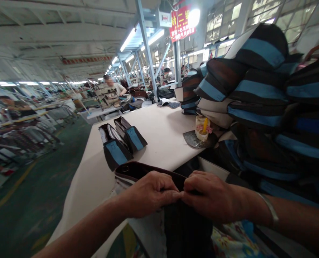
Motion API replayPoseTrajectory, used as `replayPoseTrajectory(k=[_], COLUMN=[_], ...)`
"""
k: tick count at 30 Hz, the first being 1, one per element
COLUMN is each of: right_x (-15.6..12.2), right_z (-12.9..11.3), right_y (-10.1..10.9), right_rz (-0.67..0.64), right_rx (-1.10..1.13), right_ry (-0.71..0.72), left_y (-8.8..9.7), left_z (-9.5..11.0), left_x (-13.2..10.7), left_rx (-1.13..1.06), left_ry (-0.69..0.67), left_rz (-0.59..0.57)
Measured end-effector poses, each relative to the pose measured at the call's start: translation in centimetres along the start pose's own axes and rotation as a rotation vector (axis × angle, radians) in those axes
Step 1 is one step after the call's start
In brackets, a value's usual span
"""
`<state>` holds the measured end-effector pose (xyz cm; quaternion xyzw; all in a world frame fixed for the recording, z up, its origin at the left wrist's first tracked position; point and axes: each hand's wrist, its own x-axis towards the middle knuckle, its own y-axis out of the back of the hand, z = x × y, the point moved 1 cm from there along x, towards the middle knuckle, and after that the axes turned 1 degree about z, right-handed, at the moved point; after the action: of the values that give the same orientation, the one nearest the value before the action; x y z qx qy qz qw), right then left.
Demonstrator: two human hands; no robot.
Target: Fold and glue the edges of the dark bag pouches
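My left hand and my right hand meet at the near rim of a dark bag. Fingers and thumbs of both hands pinch this edge, with the thumb tips almost touching. Brown lining and a small metal ring show at the bag's far left corner, while pale fabric hangs below my left hand. The lower part of the bag is in deep shadow. Beyond it on the white table stand two small dark bags with blue panels, the nearer one and the farther one.
To the right rises a tall pile of black and blue bags. A jar with a yellow handle in it stands on a dark, stained sheet. Past the table, a person sits at a workstation. A green floor runs along the left.
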<state>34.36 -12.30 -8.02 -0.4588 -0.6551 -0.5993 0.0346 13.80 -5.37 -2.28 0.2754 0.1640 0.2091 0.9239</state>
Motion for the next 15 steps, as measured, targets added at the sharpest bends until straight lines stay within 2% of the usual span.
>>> replayPoseTrajectory(k=[2, 5, 7, 11, 13, 15], right_x=[0.1, 0.9, 1.9, 4.0, 4.9, 6.0], right_z=[-0.3, -0.1, 0.2, 0.2, -0.5, -1.4], right_y=[1.2, 3.3, 4.7, 6.5, 6.9, 7.1], right_rz=[-0.005, -0.01, -0.106, -0.42, -0.441, -0.349], right_rx=[0.143, 0.381, 0.401, 0.455, 0.376, 0.171], right_ry=[-0.009, -0.29, -0.379, -0.338, -0.318, -0.252], left_y=[-0.5, -1.2, -1.6, -1.9, -1.4, -0.5], left_z=[0.6, 1.6, 2.1, 3.2, 3.8, 4.2], left_x=[-0.3, -0.8, -0.9, -0.9, -0.8, -0.8], left_rx=[0.068, 0.177, 0.261, 0.4, 0.403, 0.336], left_ry=[-0.04, -0.092, -0.146, -0.239, -0.27, -0.273], left_rz=[0.067, 0.175, 0.242, 0.331, 0.35, 0.352])
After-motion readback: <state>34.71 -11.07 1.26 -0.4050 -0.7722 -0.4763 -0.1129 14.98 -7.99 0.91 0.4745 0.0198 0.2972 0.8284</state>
